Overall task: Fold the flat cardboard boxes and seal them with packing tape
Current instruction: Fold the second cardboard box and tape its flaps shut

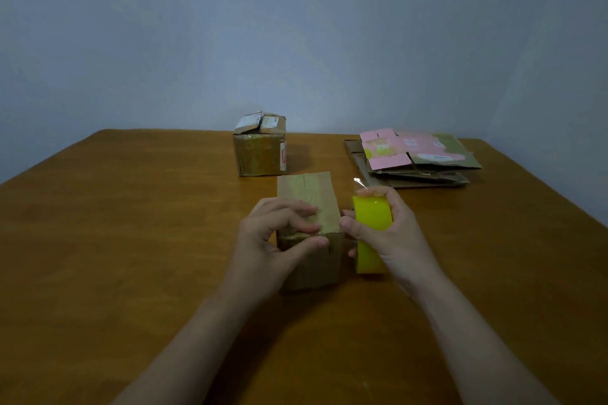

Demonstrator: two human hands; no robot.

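Note:
A small folded cardboard box [307,194] stands in the middle of the wooden table [131,240], with a shiny strip of tape along its top seam. My left hand [276,240] grips the box's near top edge, fingers on top and thumb against the front face. Just right of the box, my right hand [381,227] holds a yellow roll of packing tape [373,217] on edge. A loose clear tape end sticks up above the roll.
A second taped-up cardboard box [260,148] stands farther back at the centre. A stack of flat cardboard boxes [418,161], the top one pink-printed, lies at the back right. A blue-grey wall rises behind the table's far edge.

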